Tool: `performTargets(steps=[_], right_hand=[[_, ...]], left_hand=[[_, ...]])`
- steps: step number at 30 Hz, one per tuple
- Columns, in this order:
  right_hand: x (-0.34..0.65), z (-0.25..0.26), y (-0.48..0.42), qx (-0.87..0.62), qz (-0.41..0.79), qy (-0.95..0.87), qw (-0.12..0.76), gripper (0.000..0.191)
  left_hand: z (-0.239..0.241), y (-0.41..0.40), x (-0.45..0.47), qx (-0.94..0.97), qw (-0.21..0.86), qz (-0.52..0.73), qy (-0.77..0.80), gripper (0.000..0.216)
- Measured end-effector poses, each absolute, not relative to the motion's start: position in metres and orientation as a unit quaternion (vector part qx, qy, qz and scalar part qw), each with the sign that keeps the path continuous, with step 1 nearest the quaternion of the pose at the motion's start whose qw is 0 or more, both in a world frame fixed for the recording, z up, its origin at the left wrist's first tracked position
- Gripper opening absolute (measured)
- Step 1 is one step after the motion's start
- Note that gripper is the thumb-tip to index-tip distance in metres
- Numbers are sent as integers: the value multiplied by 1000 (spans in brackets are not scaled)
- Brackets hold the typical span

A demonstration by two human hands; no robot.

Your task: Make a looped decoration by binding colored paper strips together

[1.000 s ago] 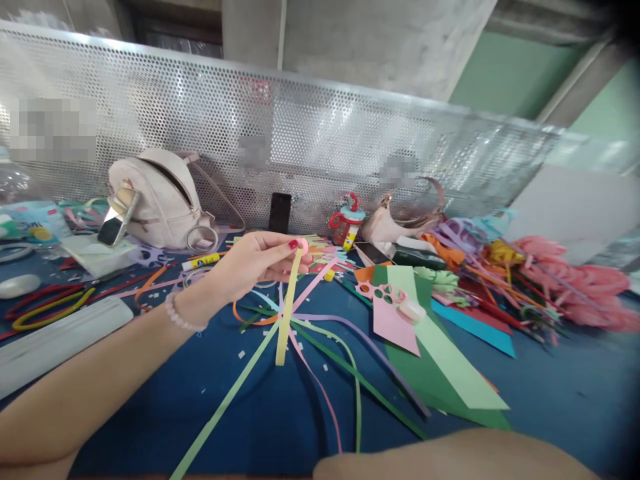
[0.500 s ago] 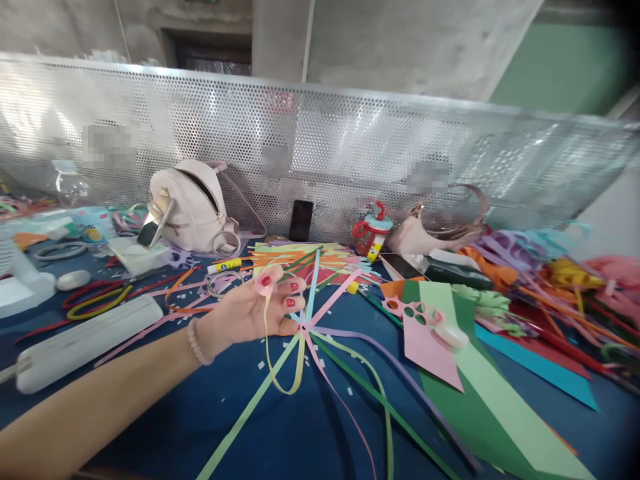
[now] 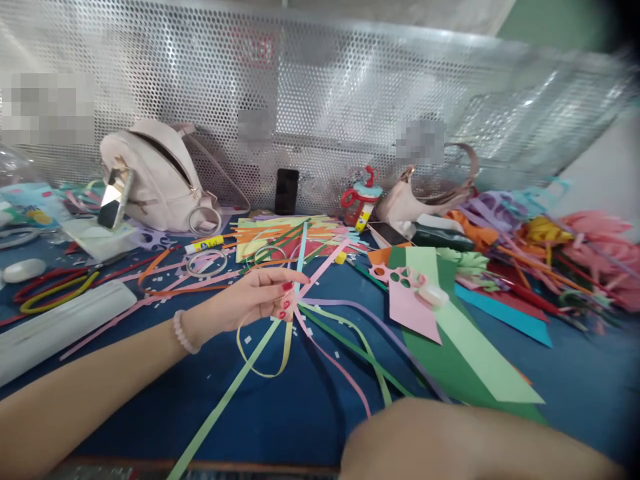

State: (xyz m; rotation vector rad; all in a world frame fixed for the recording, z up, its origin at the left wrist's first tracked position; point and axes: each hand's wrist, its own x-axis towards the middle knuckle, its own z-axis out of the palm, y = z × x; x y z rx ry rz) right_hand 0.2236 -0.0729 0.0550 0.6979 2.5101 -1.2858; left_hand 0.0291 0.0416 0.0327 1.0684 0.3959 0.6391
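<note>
My left hand (image 3: pixel 265 293), with a beaded bracelet at the wrist, is closed in a pinch at the middle of a star of joined paper strips (image 3: pixel 303 308). Strips in light green, yellow, pink, purple, dark green and light blue fan out from that joint. One yellow strip (image 3: pixel 273 375) curls back in a loop under the fingers. My right hand (image 3: pixel 380 437) enters low at the bottom right as a blurred shape with part of the arm; its fingers are hidden, and whether it holds anything does not show.
Coloured strips (image 3: pixel 280 233), a glue stick (image 3: pixel 204 244) and a phone (image 3: pixel 287 191) are at the back. A bag (image 3: pixel 150 173) stands left, above a white power strip (image 3: pixel 75 327). Green and pink paper sheets (image 3: pixel 415 313) lie right, by a red-lidded cup (image 3: pixel 361 200).
My left fingers have gone from spread, with the yellow strip's end lifted, to pinched at the strips' joint. My right arm has come in at the bottom right. The view has tipped down.
</note>
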Motion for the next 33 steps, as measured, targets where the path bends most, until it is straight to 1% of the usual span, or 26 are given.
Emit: performTargets(steps=[1,2,3,4,6,8,10,12,14,19,23,26,28,29,31,32,33], right_hand=[[222,58,-65,226,-452,856,113,23],[221,60,-56,215,-465,852,106,19],[220,60,-47,204,-479,848,96,17],[220,60,-38,191,-503,839,77,20],[220,56,-22,252,-571,778,-64,32],[221,49,-10,333,-573,726,-185,37],[223,42,-3,384,-538,712,-236,39],[224,37,1,405,-516,714,-245,40],[224,33,3,421,-514,704,-252,43],[222,29,2,429,-509,686,-295,45],[222,28,0,426,-503,690,-299,48],[221,29,-3,413,-479,719,-287,46],[220,30,-4,417,-418,754,-288,42],[221,31,-5,426,-361,769,-311,38],[223,34,-4,430,-195,786,-398,24],[225,35,-4,410,-105,793,-438,16],[227,36,-3,377,-27,803,-461,8]], left_hand=[[31,42,32,517,773,295,217,33],[29,42,34,537,748,298,252,34],[28,42,36,553,720,306,286,30],[26,42,38,562,693,322,317,24],[25,44,39,566,652,351,362,12],[24,45,39,575,630,354,383,5],[25,46,38,594,618,337,388,11],[26,44,38,618,610,318,380,19],[28,40,38,657,583,313,362,21],[32,28,39,767,446,353,296,18],[32,23,38,788,416,372,258,18],[32,22,37,791,409,374,260,18],[32,22,38,791,404,367,278,17],[32,22,38,790,399,363,290,17],[33,22,39,789,384,359,316,18],[34,22,40,788,379,357,328,18],[35,21,40,787,377,354,336,18]])
